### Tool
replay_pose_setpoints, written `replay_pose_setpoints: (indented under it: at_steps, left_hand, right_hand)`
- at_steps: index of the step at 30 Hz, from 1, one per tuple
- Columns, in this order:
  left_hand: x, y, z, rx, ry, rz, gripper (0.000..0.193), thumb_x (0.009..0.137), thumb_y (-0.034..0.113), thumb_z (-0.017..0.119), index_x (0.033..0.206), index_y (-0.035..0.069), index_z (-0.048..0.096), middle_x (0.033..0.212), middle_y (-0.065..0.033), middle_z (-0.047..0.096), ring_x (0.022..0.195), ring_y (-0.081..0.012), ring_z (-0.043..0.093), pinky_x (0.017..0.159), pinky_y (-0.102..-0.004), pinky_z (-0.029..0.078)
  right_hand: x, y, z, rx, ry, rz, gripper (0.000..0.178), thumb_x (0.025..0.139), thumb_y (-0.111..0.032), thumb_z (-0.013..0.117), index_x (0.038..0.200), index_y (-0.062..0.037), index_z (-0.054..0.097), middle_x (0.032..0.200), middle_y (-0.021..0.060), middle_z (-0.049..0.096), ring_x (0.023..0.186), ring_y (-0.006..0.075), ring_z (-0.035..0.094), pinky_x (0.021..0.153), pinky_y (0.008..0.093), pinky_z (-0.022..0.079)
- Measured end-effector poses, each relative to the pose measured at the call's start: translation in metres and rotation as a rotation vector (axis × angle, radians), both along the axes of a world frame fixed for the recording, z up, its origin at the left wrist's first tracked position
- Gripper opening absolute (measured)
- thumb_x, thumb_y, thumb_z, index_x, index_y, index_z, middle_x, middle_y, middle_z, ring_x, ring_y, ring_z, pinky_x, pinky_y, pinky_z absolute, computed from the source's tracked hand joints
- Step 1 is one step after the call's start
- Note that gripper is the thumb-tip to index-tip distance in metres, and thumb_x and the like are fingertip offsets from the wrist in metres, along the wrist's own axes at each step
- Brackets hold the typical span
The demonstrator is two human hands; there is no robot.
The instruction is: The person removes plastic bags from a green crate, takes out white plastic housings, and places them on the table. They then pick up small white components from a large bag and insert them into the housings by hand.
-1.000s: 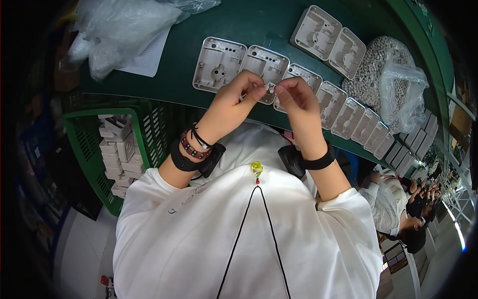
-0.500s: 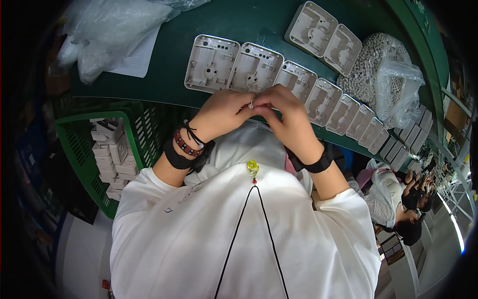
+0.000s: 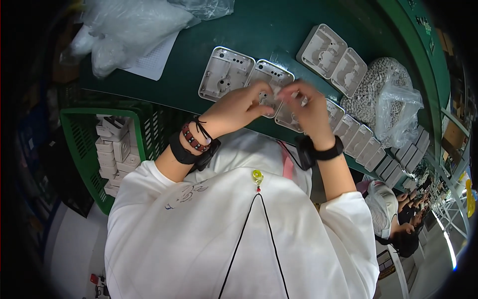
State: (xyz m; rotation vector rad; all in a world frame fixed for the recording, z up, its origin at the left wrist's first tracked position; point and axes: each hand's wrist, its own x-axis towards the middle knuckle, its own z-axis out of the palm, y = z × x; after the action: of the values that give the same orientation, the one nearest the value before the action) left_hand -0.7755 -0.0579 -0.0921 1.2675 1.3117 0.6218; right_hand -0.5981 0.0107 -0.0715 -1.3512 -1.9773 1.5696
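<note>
A row of light grey plastic housings, open side up, lies along the front of the green table. My left hand (image 3: 246, 106) is over the second housing (image 3: 273, 73), thumb and forefinger apart, with nothing visible between them. To its left lies the first housing (image 3: 214, 74). My right hand (image 3: 309, 105) hovers over the third housing (image 3: 290, 120), blurred by motion. Whether its fingers hold a small part cannot be made out. The two hands are apart, with a narrow gap between their fingertips.
A clear bag of small whitish parts (image 3: 369, 97) sits at the right, beside two more housings (image 3: 323, 50). Clear plastic bags (image 3: 134, 30) lie over a paper sheet (image 3: 157, 65) at the far left. A green crate (image 3: 142, 149) holds white parts. Other people (image 3: 391, 214) sit further right.
My hands, previously together at the fingertips around a tiny part, have separated. The right hand has moved right and the left hand's fingers have spread. The whole view has shifted slightly.
</note>
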Motion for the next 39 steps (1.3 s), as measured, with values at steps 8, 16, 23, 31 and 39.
replay_pose_setpoints:
  at_steps: [8, 16, 23, 31, 39]
  left_hand:
    - [-0.018, -0.014, -0.027, -0.303, -0.394, 0.486, 0.017, 0.086, 0.010, 0.047, 0.102, 0.009, 0.041, 0.084, 0.0000, 0.050, 0.055, -0.0023, 0.032, 0.048, -0.0163, 0.030]
    - [-0.038, -0.009, -0.021, -0.347, -0.338, 0.437, 0.015, 0.087, 0.008, 0.045, 0.102, 0.008, 0.045, 0.083, 0.0000, 0.056, 0.052, 0.0002, 0.029, 0.044, -0.0144, 0.026]
    - [-0.032, -0.010, -0.019, -0.197, -0.342, 0.481, 0.014, 0.087, 0.012, 0.049, 0.101, 0.008, 0.046, 0.080, -0.0016, 0.061, 0.048, 0.0009, 0.028, 0.041, -0.0144, 0.023]
    - [-0.033, -0.017, -0.014, -0.294, -0.487, 0.630, 0.011, 0.085, 0.011, 0.053, 0.090, 0.002, 0.048, 0.077, -0.0031, 0.062, 0.052, -0.0002, 0.036, 0.047, -0.0147, 0.030]
    - [-0.018, -0.028, -0.012, -0.369, -0.493, 0.656, 0.009, 0.085, 0.012, 0.053, 0.091, 0.005, 0.049, 0.082, -0.0009, 0.060, 0.052, -0.0007, 0.036, 0.043, -0.0150, 0.029]
  right_hand:
    - [-0.008, 0.031, -0.058, 0.896, -0.514, 0.351, 0.006, 0.062, -0.010, 0.065, 0.068, -0.0088, 0.062, 0.096, 0.0033, 0.052, 0.085, 0.0195, 0.048, 0.072, 0.0302, 0.039]
    - [-0.007, 0.035, -0.075, 1.011, -0.562, 0.524, 0.007, 0.064, -0.017, 0.061, 0.068, -0.0116, 0.061, 0.102, -0.0004, 0.050, 0.091, 0.0180, 0.046, 0.078, 0.0317, 0.036]
    - [-0.011, 0.034, -0.074, 1.028, -0.525, 0.508, 0.011, 0.065, -0.017, 0.061, 0.075, -0.0119, 0.062, 0.104, -0.0019, 0.050, 0.094, 0.0170, 0.046, 0.081, 0.0318, 0.036]
    - [-0.003, 0.026, -0.081, 1.040, -0.598, 0.560, 0.017, 0.068, -0.012, 0.058, 0.084, -0.0124, 0.063, 0.111, -0.0010, 0.051, 0.099, 0.0193, 0.046, 0.085, 0.0344, 0.036]
    - [0.008, -0.017, -0.035, 0.784, -0.369, 0.161, 0.026, 0.065, 0.000, 0.058, 0.089, -0.0098, 0.062, 0.110, 0.0050, 0.051, 0.093, 0.0250, 0.045, 0.082, 0.0357, 0.036]
